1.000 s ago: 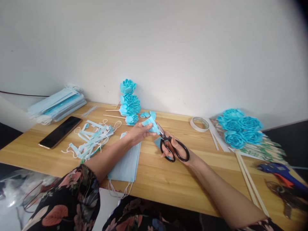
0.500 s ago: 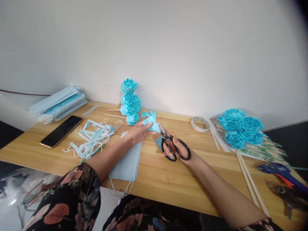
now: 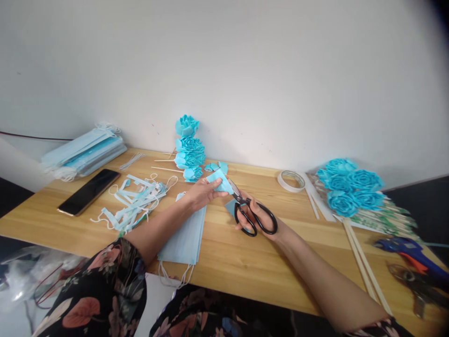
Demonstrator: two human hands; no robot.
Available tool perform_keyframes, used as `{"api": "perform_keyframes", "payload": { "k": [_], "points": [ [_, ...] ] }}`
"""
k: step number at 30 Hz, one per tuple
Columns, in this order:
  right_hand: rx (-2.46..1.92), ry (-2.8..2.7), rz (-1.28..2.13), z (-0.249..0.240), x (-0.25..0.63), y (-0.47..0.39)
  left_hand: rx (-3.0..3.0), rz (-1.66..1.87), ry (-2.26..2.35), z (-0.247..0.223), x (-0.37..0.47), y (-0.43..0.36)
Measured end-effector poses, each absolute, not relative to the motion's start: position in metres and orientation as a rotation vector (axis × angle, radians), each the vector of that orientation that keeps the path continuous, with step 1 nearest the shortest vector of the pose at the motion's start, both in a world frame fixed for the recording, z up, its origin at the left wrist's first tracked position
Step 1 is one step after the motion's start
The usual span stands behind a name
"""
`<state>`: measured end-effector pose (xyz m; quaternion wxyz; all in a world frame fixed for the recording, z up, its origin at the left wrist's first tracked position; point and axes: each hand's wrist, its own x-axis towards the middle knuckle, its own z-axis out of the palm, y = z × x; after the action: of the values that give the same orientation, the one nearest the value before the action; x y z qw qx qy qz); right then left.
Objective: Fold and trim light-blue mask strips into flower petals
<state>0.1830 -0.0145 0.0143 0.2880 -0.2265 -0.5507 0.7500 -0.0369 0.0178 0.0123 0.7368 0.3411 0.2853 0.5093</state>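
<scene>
Between thumb and fingers, my left hand [image 3: 206, 193] pinches a small light-blue piece of mask fabric [image 3: 221, 181]. My right hand [image 3: 257, 213] has its fingers through the black handles of a pair of scissors [image 3: 269, 221]. The blades meet the right edge of the fabric piece. Another blue piece [image 3: 230, 207] lies partly behind the scissors and right fingers. Under my left forearm rests a stack of blue face masks [image 3: 184, 238], partly covered. Cut mask strips with ear loops [image 3: 140, 201] lie in a heap to the left of that arm.
Blue fabric flowers on sticks [image 3: 190, 152] and a few loose petals [image 3: 220, 166] sit by the wall. More masks [image 3: 84, 152] and a phone [image 3: 89, 192] are left. Rightward are a tape roll [image 3: 291, 181], a flower bunch [image 3: 352, 185], wooden sticks [image 3: 365, 264] and a blue glue gun [image 3: 410, 252].
The scissors' blades look slightly closer together at the fabric's edge. My left hand stays nearly in place, and the other things have not moved.
</scene>
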Motion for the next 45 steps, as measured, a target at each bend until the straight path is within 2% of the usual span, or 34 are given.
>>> {"api": "perform_keyframes", "payload": {
  "k": [45],
  "points": [
    [-0.726, -1.514, 1.748, 0.023, 0.173, -0.022, 0.738, 1.071, 0.593, 0.007, -0.034, 0.017]
  ]
}}
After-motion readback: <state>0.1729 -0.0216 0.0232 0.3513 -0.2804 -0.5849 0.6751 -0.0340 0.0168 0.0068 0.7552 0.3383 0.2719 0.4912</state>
